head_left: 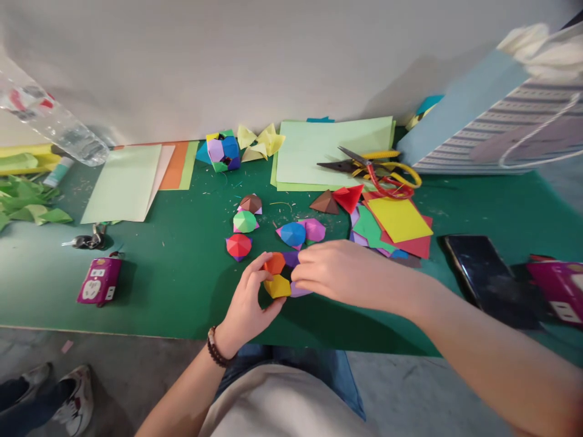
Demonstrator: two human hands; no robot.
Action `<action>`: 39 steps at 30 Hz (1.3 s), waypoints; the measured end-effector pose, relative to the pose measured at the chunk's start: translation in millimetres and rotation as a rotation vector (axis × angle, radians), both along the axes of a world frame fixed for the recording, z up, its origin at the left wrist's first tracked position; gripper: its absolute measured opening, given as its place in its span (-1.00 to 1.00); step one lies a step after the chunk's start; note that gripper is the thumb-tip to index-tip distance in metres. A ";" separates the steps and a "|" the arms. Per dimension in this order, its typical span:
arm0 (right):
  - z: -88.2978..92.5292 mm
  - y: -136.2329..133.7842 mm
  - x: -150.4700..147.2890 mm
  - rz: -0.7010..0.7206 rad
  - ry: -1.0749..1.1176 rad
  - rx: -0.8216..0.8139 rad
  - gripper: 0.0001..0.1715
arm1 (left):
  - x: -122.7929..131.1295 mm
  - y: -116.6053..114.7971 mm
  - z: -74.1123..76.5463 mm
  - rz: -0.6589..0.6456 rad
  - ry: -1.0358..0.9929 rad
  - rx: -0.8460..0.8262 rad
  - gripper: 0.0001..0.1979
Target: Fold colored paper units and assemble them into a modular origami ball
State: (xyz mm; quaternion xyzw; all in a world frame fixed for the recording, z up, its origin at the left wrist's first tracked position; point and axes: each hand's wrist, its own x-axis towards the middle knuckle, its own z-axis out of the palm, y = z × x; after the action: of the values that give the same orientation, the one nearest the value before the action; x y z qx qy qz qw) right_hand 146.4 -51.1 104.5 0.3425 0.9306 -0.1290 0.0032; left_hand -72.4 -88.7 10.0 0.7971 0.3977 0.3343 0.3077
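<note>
Near the front edge of the green table, both my hands are on a folded-paper piece (277, 285) made of orange, yellow, purple and lilac facets around a dark gap. My left hand (249, 296) grips its orange and yellow side between thumb and fingers. On the purple and lilac side, the fingers of my right hand (328, 267) are pressed together and hide part of the paper. Just beyond lie small folded-paper domes: a red one (238, 246), a green one (246, 222), a brown one (251, 204), a blue one (292, 234) and a pink one (314, 230).
Scissors and pliers (364, 167) rest on pale green sheets (314, 145). Coloured paper squares (399, 221) and a phone (483, 273) lie right, near a striped paper bag (492, 115). A multicoloured paper ball (223, 150) stands behind. Leftward are a purple box (99, 280) and keys (91, 238).
</note>
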 end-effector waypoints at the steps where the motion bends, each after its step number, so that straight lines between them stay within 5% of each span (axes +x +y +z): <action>1: -2.5 -2.8 0.3 -0.040 0.000 -0.059 -0.78 | -0.1 0.0 0.1 -0.002 0.005 0.009 -0.66; 10: -7.9 2.0 -7.4 -0.166 -0.094 -0.222 -0.82 | 1.5 0.5 1.8 0.006 0.043 0.072 -0.68; 32: -12.9 1.7 2.7 -0.201 0.141 -0.450 -0.76 | 0.3 3.2 2.8 -0.034 0.078 0.078 -0.70; 34: -9.7 -0.9 13.0 -0.278 0.289 -0.457 -0.75 | 0.0 3.0 2.8 -0.038 0.074 0.063 -0.70; 39: -25.0 -14.9 46.8 -0.752 0.483 -0.428 -0.56 | -4.1 2.1 7.4 -0.043 0.041 -0.002 -0.61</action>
State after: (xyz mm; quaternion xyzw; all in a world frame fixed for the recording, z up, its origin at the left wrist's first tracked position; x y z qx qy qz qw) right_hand 193.2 -66.0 79.5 0.6064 0.6694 -0.3852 -0.1890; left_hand -76.5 -86.7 17.4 0.8120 0.3868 0.3108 0.3072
